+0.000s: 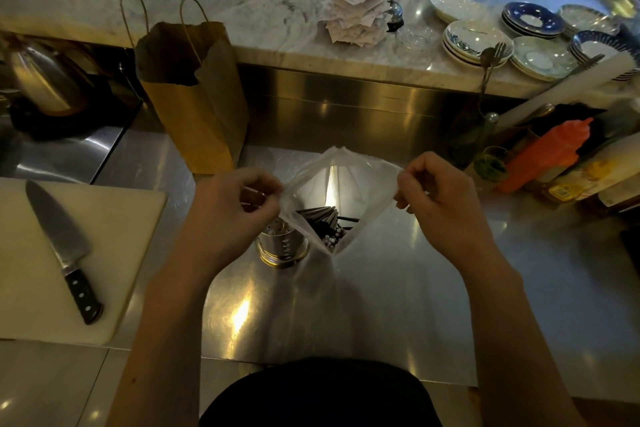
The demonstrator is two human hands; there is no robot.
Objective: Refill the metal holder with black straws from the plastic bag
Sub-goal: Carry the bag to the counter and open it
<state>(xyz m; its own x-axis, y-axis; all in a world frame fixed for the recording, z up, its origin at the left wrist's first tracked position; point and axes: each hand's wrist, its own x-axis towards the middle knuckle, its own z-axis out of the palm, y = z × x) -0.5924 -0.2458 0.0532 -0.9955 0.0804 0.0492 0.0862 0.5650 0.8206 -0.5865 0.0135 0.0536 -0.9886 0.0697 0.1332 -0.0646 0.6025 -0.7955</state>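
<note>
A clear plastic bag (341, 180) is held upright over the steel counter, its mouth pulled wide. My left hand (235, 204) pinches the bag's left rim and my right hand (440, 198) pinches the right rim. Down inside the bag lie black straws (323, 222), seen end-on. A perforated metal holder (282, 244) stands on the counter just below my left hand, partly hidden behind the bag's left side. I cannot tell what is inside the holder.
A white cutting board (114, 253) with a large knife (62, 250) lies at left. A brown paper bag (197, 94) stands behind. Bottles and an orange squeeze bottle (543, 156) crowd the right. Stacked plates (474, 42) and receipts (356, 3) sit on the marble ledge.
</note>
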